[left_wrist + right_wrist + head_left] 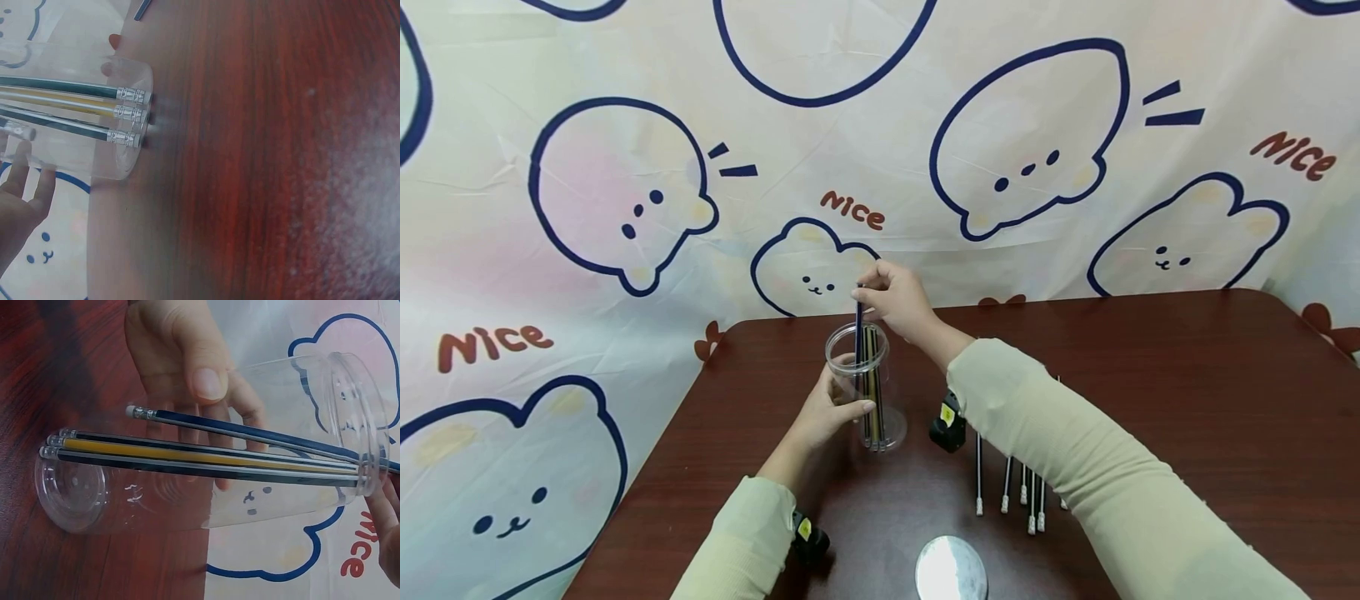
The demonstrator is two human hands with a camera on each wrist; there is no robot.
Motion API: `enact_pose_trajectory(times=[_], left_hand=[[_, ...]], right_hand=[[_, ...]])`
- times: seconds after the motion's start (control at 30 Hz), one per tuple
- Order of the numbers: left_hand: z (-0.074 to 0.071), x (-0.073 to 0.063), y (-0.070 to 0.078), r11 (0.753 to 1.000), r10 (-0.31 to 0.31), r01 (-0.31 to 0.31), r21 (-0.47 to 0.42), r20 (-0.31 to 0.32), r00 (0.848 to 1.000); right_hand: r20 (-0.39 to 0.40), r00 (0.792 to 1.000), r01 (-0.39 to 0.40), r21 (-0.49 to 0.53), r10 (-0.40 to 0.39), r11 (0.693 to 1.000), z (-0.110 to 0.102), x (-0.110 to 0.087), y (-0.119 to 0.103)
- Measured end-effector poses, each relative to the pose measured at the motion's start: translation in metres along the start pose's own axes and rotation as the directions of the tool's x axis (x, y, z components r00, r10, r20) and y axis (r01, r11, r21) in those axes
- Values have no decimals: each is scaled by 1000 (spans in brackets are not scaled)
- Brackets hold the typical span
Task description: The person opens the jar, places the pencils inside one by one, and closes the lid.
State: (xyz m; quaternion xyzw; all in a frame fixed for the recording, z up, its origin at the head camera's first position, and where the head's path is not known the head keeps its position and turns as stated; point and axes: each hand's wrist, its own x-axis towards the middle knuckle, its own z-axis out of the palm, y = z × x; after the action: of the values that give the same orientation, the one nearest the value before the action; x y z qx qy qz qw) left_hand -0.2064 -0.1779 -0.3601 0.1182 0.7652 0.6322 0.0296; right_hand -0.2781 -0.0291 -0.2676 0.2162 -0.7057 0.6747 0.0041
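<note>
One clear jar (281, 506), on or just above the worktop (1187, 375) (contact unclear), gripped in the curled fingers of the left hand (826, 410). Three pencils (206, 455) inside, eraser ends at the base. One dark blue pencil (250, 433), pinched near its top by the right hand (898, 302); passes through the mouth, eraser above the base. Several loose pencils (979, 471) and one round silvery disc (951, 571), on the worktop. Risks, as judged: early release could drop the blue pencil hard; a slack left grip could let the light jar tip.
</note>
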Motion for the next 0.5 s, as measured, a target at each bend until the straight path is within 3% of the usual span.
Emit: enact_pose_trajectory(times=[0.23, 0.5], left_hand=[[2, -2, 5, 1000, 4, -4, 3, 0, 1000], [-2, 2, -7, 1000, -8, 8, 14, 6, 1000]], right_hand=[[17, 1000, 25, -33, -25, 999, 1, -4, 7], [-13, 997, 78, -113, -80, 991, 4, -11, 19]])
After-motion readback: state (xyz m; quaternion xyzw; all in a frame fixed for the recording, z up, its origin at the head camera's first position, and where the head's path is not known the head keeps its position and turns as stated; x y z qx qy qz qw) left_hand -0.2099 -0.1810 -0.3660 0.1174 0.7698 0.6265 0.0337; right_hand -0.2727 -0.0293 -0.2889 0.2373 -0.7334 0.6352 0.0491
